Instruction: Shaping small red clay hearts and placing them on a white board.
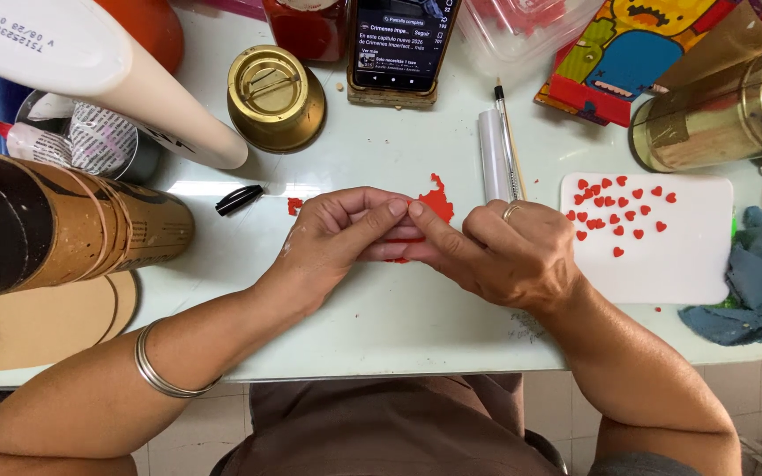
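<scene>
**Thin red sheet pinched between two hands, easy to tear**

Both hands meet at the middle of the pale tabletop (pixel 372 317). The left hand (pixel 341 234) and the right hand (pixel 504 251) each pinch the same thin red sheet (pixel 437 201), thumbs and forefingers pressed together on it; its ragged upper edge sticks up just above the fingertips.

The sheet looks soft and already irregular, so in my judgement a pull in opposite directions could rip it where it is not meant to part, or squash it out of shape. A small red scrap (pixel 294 206) lies just beside the left hand, and crumbs like it could stick to the fingers. The small red hearts (pixel 619 211) on the white board (pixel 663 273) sit near the right wrist; a sideways sweep of that arm could scatter or smear them. The white roller (pixel 491 154) with a thin tool (pixel 509 132) beside it lies just above the right hand and could roll if nudged.

Most of the sheet is hidden under the fingers, so its full outline and what the fingertips are doing to it cannot be made out. The phone (pixel 401 44), the brass tin (pixel 273 95), the large metal can (pixel 725 106) and the brown tube (pixel 55 225) at the left are all cut off or partly covered at the frame edges.
</scene>
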